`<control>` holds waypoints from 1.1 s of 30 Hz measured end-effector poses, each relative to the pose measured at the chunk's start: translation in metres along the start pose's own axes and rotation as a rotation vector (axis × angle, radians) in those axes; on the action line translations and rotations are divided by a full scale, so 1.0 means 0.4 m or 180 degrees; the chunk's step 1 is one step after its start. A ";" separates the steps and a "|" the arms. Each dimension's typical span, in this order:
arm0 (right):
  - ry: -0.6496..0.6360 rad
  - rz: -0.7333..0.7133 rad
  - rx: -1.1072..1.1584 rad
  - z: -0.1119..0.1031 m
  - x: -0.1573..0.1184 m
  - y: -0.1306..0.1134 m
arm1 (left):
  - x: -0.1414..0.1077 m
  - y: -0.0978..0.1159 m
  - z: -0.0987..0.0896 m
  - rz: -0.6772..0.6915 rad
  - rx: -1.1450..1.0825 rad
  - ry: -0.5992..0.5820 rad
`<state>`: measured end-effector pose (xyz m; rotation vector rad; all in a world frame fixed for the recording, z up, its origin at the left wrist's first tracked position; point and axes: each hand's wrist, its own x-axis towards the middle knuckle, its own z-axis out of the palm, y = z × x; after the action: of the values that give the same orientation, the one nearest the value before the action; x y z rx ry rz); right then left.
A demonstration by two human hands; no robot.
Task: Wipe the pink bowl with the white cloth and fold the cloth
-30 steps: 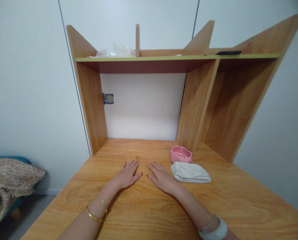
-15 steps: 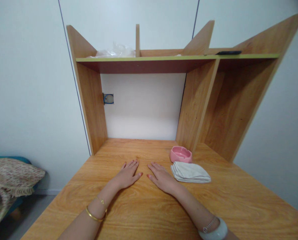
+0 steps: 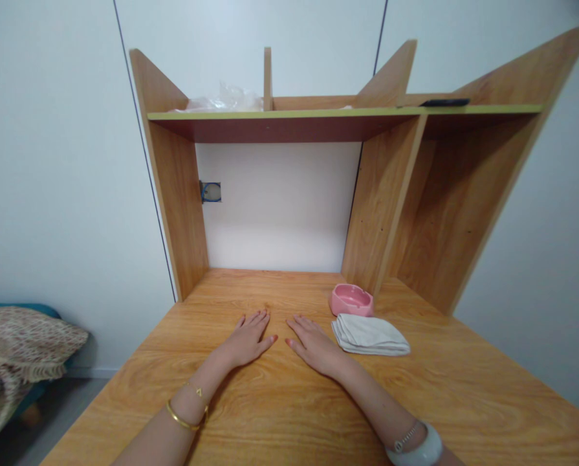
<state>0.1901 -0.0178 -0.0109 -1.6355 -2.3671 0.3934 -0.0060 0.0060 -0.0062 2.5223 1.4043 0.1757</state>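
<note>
Both of my hands lie palm down on the wooden desk (image 3: 279,414), a short gap between them. My left hand (image 3: 249,338) is flat with its thumb pointing inward, and holds nothing. Mirroring it, my right hand (image 3: 313,344) rests open, also holding nothing. A folded white cloth (image 3: 371,335) lies just to the right of my right hand, apart from it. Behind the cloth stands a pink ashtray (image 3: 351,300) with notches in its rim, close to the foot of the shelf upright.
A wooden shelf unit (image 3: 294,129) rises from the back of the desk. On it sit a clear plastic bag (image 3: 226,98) and a dark flat object (image 3: 444,102). An open wall socket box (image 3: 211,192) shows blue wire. A patterned blanket (image 3: 22,343) is at far left.
</note>
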 end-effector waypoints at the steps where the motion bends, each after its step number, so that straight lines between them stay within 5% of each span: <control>1: -0.0004 -0.0002 0.0002 0.000 0.000 0.000 | 0.000 0.000 0.000 0.0007 -0.0002 0.0001; 33: 0.0027 -0.0013 -0.0019 0.003 0.000 0.003 | -0.001 0.003 -0.002 -0.0002 0.0013 -0.0009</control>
<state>0.1907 -0.0176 -0.0124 -1.6315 -2.3671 0.3783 -0.0056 0.0053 -0.0050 2.5242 1.4058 0.1694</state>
